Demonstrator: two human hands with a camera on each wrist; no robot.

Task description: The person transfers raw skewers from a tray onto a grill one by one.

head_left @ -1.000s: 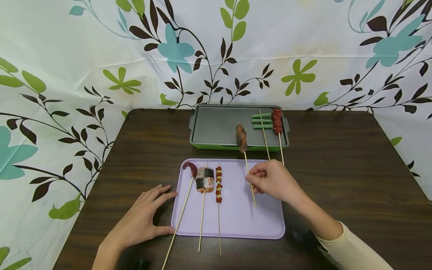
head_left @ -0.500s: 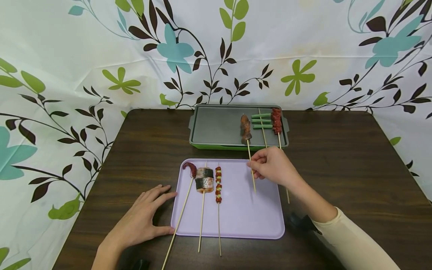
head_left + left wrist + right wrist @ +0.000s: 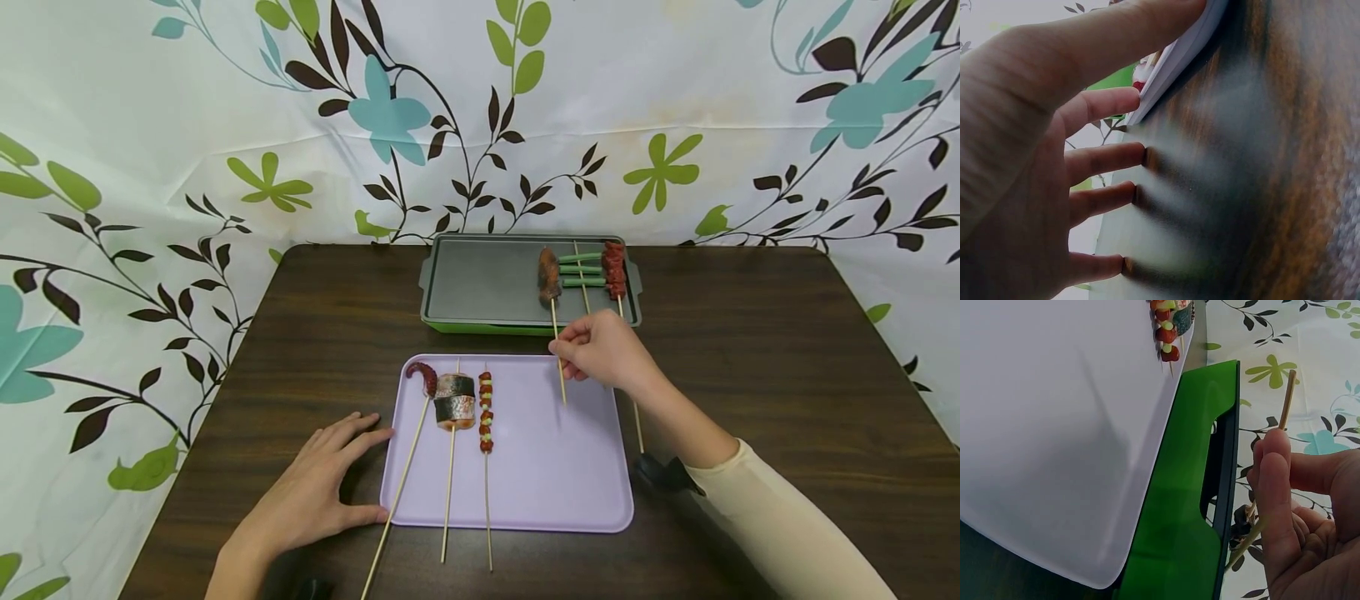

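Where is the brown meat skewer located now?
In the head view, the brown meat skewer has its meat over the right half of the grey plate, just left of the green pieces; the right hand pinches its stick.

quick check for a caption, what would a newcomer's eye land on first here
Probably the brown meat skewer, its stick pinched in the person's right grip, its food end at the right half of the grey grill plate, beside green stalks. Next comes the lilac tray, nearer the person, with three skewers along its left half. Behind the table rises a white cloth printed with bold leaves and flowers.
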